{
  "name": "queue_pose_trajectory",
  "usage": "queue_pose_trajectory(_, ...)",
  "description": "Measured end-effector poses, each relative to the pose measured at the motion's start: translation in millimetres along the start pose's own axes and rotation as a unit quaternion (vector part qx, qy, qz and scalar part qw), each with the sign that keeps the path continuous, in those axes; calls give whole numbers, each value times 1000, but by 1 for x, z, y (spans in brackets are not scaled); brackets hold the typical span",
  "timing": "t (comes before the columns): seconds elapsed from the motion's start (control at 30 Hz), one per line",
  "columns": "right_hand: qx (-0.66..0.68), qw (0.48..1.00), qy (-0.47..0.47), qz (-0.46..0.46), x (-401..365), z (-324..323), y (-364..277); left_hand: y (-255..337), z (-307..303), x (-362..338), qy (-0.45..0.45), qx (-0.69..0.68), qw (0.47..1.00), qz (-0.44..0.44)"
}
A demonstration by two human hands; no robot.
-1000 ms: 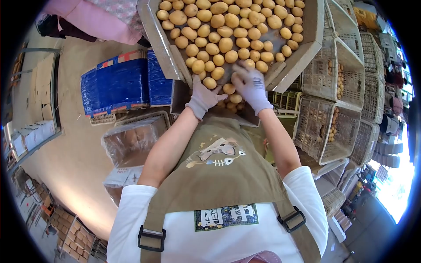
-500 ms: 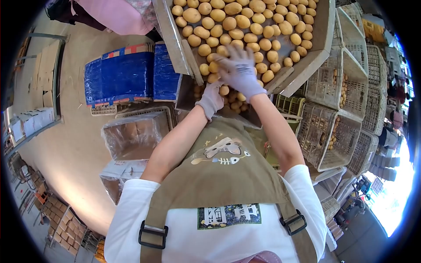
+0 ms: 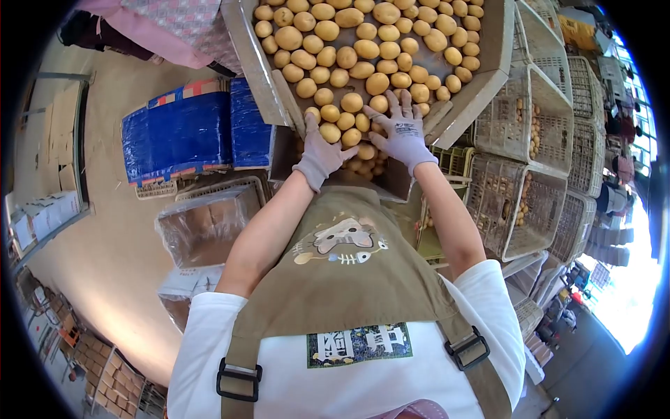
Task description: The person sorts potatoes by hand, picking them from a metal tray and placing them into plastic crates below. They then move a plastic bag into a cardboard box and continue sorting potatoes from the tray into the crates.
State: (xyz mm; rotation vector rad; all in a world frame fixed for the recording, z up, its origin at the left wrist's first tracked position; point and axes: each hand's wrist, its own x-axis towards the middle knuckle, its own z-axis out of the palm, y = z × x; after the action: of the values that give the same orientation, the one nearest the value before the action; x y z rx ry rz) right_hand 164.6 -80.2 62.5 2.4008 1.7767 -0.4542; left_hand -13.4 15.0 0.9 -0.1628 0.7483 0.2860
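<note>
Many yellow potatoes lie spread over a sorting tray with a raised wooden rim. The tray narrows to a gap in front of me, and below it a box holds more potatoes. At the left of the gap is my gloved left hand, thumb and fingers apart beside several potatoes. Across from it, my gloved right hand lies with fingers spread toward the tray, near the right rim. Neither hand is closed around a potato. A few potatoes sit between the two hands.
Stacked plastic crates, some with potatoes in them, stand on the right. To the left are blue-wrapped boxes and a plastic-covered carton. Another person's pink and patterned clothing shows at the upper left.
My right hand has moved from over the potatoes to the right side of the gap. My left hand has shifted left, its fingers now extended. Potatoes near the gap have moved toward me.
</note>
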Motion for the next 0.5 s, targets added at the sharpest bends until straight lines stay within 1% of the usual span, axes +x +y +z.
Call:
queue_pose_trajectory(0.03,-1,998,57,-9,-4,-6,-4,-1,0,-1,-6,13,1000,3)
queue_pose_trajectory(0.13,177,978,91,-63,11,-11,20,-3,-6,1,-2,55,998,-4)
queue_pose_trajectory(0.17,344,928,138,48,12,-23,26,-4,-11,3,-1,73,997,-10)
queue_pose_trajectory(0.2,175,957,223,66,20,-26,47,-6,-17,5,1,89,996,-16)
queue_pose_trajectory(0.23,43,971,185,148,33,-41,60,-5,-25,9,-50,80,995,-24)
queue_pose_trajectory(0.27,1,973,182,143,42,-39,79,-7,-23,8,-40,63,997,-23)
queue_pose_trajectory(0.3,-93,974,102,178,51,-38,87,-8,-19,8,-31,47,998,-21)
queue_pose_trajectory(0.33,-101,976,50,186,58,-41,91,-9,-16,7,-22,30,999,-19)
queue_pose_trajectory(0.4,-118,972,-51,196,75,-53,98,-4,-13,5,-33,19,999,-19)
queue_pose_trajectory(0.43,-83,981,-41,168,69,-63,96,-1,-12,3,-37,11,999,-18)
queue_pose_trajectory(0.47,-65,993,16,96,57,-62,106,-1,-11,0,-19,18,1000,-13)
queue_pose_trajectory(0.5,2,992,127,-2,42,-60,116,-1,-7,-1,-1,24,1000,-8)
